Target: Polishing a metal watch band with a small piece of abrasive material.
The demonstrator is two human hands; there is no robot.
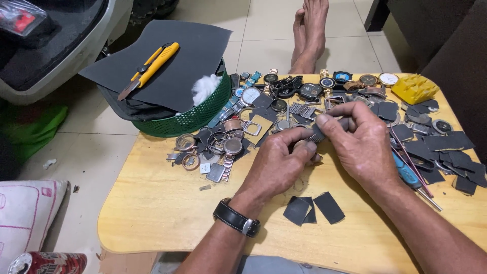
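Two hands met at the centre of the frame, over the yellow wooden worktop. Our left hand, with a black-strapped wristwatch on its wrist, gripped a small grey metal piece, apparently a watch band segment; its fingers were curled tight around the lower end. Our right hand pinched the upper end between thumb and forefinger, fingers narrow. We could not tell the piece's exact shape, since the hands covered most of it.

Just below the hands lay three dark sandpaper scraps. More dark scraps were scattered at the right edge. A blue-handled screwdriver lay under the right wrist. Across the upper middle spread a heap of watch cases, dials and bands. A yellow ridged block sat at upper right.

At upper left, a green basket stood on the worktop's corner, with white cotton inside and a dark sheet over it, bearing a yellow utility knife. Bare feet rested on the tiled floor at top centre.
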